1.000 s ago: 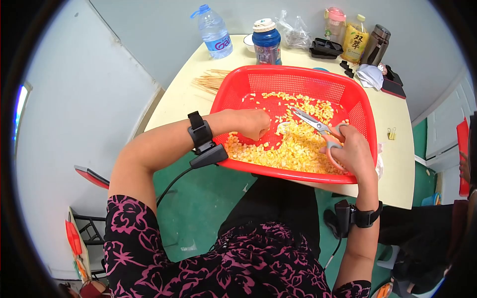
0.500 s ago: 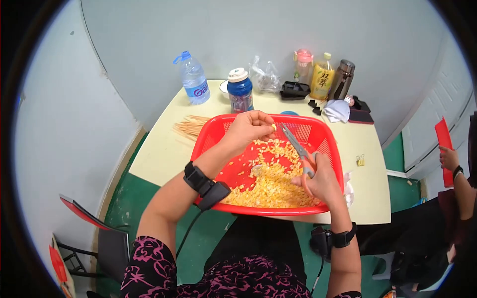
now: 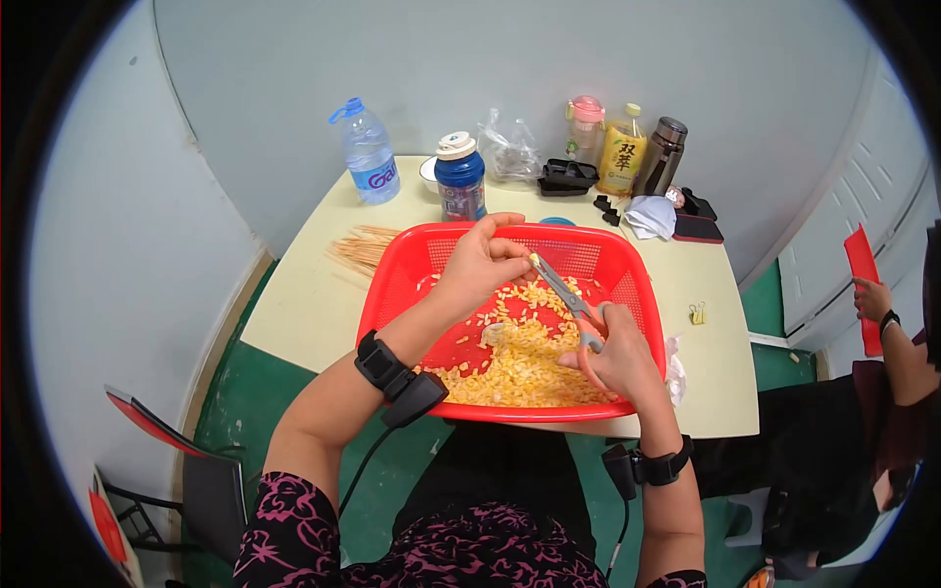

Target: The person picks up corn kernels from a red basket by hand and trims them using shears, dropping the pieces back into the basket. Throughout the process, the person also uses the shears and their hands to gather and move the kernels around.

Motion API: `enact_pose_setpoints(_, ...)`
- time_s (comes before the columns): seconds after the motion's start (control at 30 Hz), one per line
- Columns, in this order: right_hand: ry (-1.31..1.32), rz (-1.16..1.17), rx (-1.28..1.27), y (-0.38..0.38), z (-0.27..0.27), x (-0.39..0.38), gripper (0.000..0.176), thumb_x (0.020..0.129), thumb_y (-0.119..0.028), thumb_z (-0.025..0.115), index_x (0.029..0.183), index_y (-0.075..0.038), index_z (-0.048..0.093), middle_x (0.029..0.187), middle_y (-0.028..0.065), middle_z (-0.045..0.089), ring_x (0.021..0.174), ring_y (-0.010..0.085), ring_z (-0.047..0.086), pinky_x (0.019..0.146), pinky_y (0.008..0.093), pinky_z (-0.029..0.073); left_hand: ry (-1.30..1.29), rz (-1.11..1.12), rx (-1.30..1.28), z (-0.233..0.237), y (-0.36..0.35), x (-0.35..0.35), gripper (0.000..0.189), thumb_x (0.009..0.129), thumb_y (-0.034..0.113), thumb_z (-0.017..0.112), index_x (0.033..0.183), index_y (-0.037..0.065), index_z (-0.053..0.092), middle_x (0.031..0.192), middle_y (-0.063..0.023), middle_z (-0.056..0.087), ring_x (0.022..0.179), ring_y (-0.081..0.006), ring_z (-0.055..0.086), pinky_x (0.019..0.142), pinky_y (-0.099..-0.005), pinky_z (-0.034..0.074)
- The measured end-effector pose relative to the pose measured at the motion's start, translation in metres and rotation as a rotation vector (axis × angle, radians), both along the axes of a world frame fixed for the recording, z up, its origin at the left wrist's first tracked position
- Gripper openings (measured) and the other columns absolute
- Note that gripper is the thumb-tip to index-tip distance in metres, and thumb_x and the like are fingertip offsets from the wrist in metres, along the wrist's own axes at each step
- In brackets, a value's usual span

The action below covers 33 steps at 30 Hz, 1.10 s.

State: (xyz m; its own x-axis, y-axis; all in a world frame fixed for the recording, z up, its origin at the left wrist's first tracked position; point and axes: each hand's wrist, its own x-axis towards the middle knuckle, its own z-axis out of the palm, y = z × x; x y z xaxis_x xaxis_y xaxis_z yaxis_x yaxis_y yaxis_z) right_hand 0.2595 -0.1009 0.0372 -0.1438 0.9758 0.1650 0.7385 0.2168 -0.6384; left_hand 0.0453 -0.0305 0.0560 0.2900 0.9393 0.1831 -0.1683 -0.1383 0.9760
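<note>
Plainly, the nearest danger lay at the blade tips. The left hand [image 3: 485, 260] pinched a small yellow piece [image 3: 534, 260] between its fingertips, raised over the far side of the red basket [image 3: 392, 289]. The scissors [image 3: 566, 291] pointed straight at the piece, their tip touching it or just beside it. The right hand [image 3: 616, 358] was closed through the scissor handles. The blades looked nearly together, though I could not tell for sure.

By my judgement, a cut taken that close could nick the fingertips, because the piece was tiny and gave little to hold. It could also slip from the pinch and drop among the rest. A snipped bit might fly over the rim onto the table [image 3: 304, 309]. The basket's near edge seemed to reach past the table's near edge, so a heavy press there could tip it.

The basket had mesh walls and held a heap of yellow pieces [image 3: 520, 372], thick at the near side and scattered thin toward the far side. Behind it stood a clear water bottle [image 3: 368, 157], a blue jar [image 3: 459, 178] with a white lid, a crumpled clear bag [image 3: 510, 152], a yellow drink bottle [image 3: 622, 152] and a steel flask [image 3: 663, 147]. What was in them could not be made out. A bundle of skewers [image 3: 363, 250] lay just left of the basket.
</note>
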Motion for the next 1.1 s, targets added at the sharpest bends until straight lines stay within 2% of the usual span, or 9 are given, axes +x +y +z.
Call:
enact_pose_setpoints(0.3, 0.005, -0.019, 0.004, -0.001, 0.003, -0.001, 0.058, 0.055, -0.030, 0.085, 0.085, 0.004, 0.049, 0.080, 0.0166, 0.053, 0.075, 0.0298, 0.055, 0.065, 0.0363, 0.044, -0.026, 0.016, -0.033, -0.002, 0.000, 0.004, 0.051, 0.081, -0.005, 0.056, 0.126, -0.003, 0.033, 0.084, -0.0099, 0.062, 0.075, -0.0159, 0.063, 0.067, -0.0254, 0.052)
enact_pose_setpoints(0.4, -0.028, -0.009, 0.065, -0.001, 0.002, 0.000, 0.061, 0.055, -0.042, 0.083, 0.081, 0.002, 0.050, 0.079, 0.0190, 0.055, 0.074, 0.0337, 0.057, 0.062, 0.0392, 0.046, 0.011, 0.015, -0.026, -0.001, -0.001, 0.003, 0.052, 0.081, -0.003, 0.058, 0.126, -0.001, 0.033, 0.086, -0.0106, 0.063, 0.077, -0.0164, 0.064, 0.069, -0.0259, 0.051)
enact_pose_setpoints(0.5, -0.052, -0.019, 0.053, -0.001, 0.004, 0.000, 0.060, 0.055, -0.042, 0.083, 0.079, 0.002, 0.051, 0.078, 0.0187, 0.056, 0.071, 0.0332, 0.058, 0.061, 0.0391, 0.046, 0.008, 0.016, 0.000, -0.006, 0.002, 0.001, 0.053, 0.081, -0.003, 0.058, 0.127, -0.002, 0.032, 0.086, -0.0107, 0.063, 0.077, -0.0166, 0.064, 0.068, -0.0260, 0.052)
enact_pose_setpoints(0.7, -0.046, -0.023, 0.068, -0.001, 0.005, 0.002, 0.055, 0.055, -0.040, 0.083, 0.071, 0.001, 0.052, 0.065, 0.0156, 0.054, 0.060, 0.0309, 0.057, 0.055, 0.0376, 0.044, 0.038, 0.019, -0.053, -0.004, 0.001, 0.002, 0.056, 0.080, -0.002, 0.058, 0.128, -0.001, 0.030, 0.085, -0.0096, 0.062, 0.077, -0.0165, 0.063, 0.068, -0.0257, 0.051)
enact_pose_setpoints(0.8, -0.031, -0.035, 0.056, -0.002, 0.009, 0.000, 0.050, 0.057, -0.037, 0.083, 0.069, 0.002, 0.053, 0.062, 0.0152, 0.054, 0.058, 0.0296, 0.057, 0.053, 0.0371, 0.044, 0.054, 0.020, -0.062, -0.004, 0.000, 0.002, 0.051, 0.081, -0.001, 0.059, 0.126, -0.002, 0.034, 0.084, -0.0078, 0.061, 0.076, -0.0150, 0.063, 0.067, -0.0254, 0.051)
enact_pose_setpoints(0.9, 0.002, -0.119, -0.094, -0.003, 0.012, -0.002, 0.046, 0.059, -0.033, 0.082, 0.069, 0.002, 0.055, 0.063, 0.0147, 0.056, 0.057, 0.0283, 0.058, 0.053, 0.0361, 0.044, 0.165, 0.021, -0.069, -0.016, 0.010, -0.003, 0.043, 0.081, -0.001, 0.058, 0.121, -0.003, 0.041, 0.083, -0.0059, 0.061, 0.074, -0.0131, 0.062, 0.067, -0.0247, 0.051)
enact_pose_setpoints(0.93, 0.038, -0.155, -0.144, -0.002, 0.011, -0.002, 0.043, 0.061, -0.031, 0.082, 0.071, 0.003, 0.057, 0.062, 0.0149, 0.057, 0.056, 0.0281, 0.059, 0.053, 0.0350, 0.045, 0.202, 0.066, -0.067, -0.018, 0.009, -0.002, 0.028, 0.081, -0.001, 0.058, 0.109, -0.004, 0.053, 0.082, -0.0046, 0.062, 0.073, -0.0111, 0.060, 0.066, -0.0229, 0.050)
enact_pose_setpoints(1.03, -0.012, -0.153, 0.020, 0.002, -0.002, 0.001, 0.046, 0.059, -0.031, 0.083, 0.073, 0.002, 0.054, 0.064, 0.0130, 0.056, 0.057, 0.0226, 0.055, 0.053, 0.0342, 0.044, 0.430, 0.121, -0.089, -0.022, 0.016, -0.008, 0.018, 0.081, 0.001, 0.059, 0.098, -0.003, 0.061, 0.082, -0.0056, 0.063, 0.073, -0.0104, 0.060, 0.065, -0.0225, 0.048)
enact_pose_setpoints(1.1, 0.037, -0.151, 0.082, 0.001, -0.003, -0.001, 0.051, 0.056, -0.035, 0.084, 0.074, 0.002, 0.053, 0.061, 0.0142, 0.056, 0.054, 0.0276, 0.056, 0.052, 0.0350, 0.044, 0.459, 0.187, -0.044, -0.030, 0.020, -0.011, 0.015, 0.080, 0.004, 0.062, 0.093, -0.003, 0.064, 0.083, -0.0066, 0.064, 0.074, -0.0107, 0.060, 0.066, -0.0232, 0.047)
